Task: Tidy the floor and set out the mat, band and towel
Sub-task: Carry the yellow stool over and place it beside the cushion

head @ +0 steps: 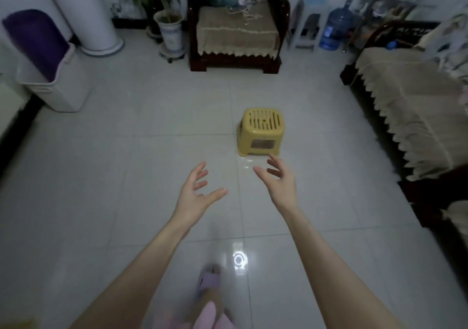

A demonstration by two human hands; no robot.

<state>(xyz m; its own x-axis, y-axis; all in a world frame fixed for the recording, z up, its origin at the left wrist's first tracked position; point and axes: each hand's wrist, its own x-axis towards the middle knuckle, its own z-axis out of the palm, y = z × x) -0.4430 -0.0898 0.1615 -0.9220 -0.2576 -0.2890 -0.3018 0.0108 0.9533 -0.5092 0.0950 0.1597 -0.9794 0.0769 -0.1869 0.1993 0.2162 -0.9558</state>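
Observation:
A small yellow plastic stool (260, 131) stands alone on the white tiled floor (126, 176) in the middle of the room. Both my arms reach forward toward it. My left hand (196, 194) hangs open, fingers spread, short of the stool and to its left. My right hand (278, 179) is open too, its fingertips just below the stool's near edge and not touching it. A rolled purple mat (35, 42) stands upright in a white bin (54, 85) at the far left. I see no band or towel.
A dark wooden chair with a lace cover (235, 32) stands at the back, a potted plant (168, 22) and a white tower unit (86, 12) to its left. A covered sofa (410, 110) lines the right side. A water bottle (335, 28) sits at the back right. My slippered foot (209, 278) is below.

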